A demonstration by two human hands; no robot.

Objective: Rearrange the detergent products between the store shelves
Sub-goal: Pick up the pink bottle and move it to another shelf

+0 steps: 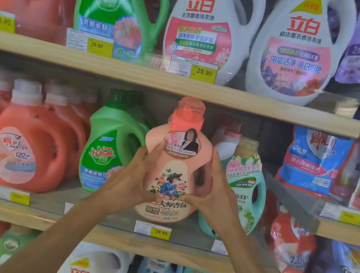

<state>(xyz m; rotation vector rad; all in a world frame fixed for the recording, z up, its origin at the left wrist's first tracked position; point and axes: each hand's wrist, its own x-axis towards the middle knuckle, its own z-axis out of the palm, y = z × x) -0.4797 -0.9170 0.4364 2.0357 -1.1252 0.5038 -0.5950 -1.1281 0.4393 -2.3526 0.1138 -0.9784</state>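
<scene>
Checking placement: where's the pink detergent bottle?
Head view, centre: pink bottle at the middle shelf, held by left hand and right hand, between green bottle and teal bottle.

"Kispa" on the green jug [115, 6]. Red "立白" on the left white jug [205, 33] and right white jug [300, 49]. "29.90" on the yellow price tag [204, 71]. "大师香氛" on the pink bottle [175, 173].
</scene>
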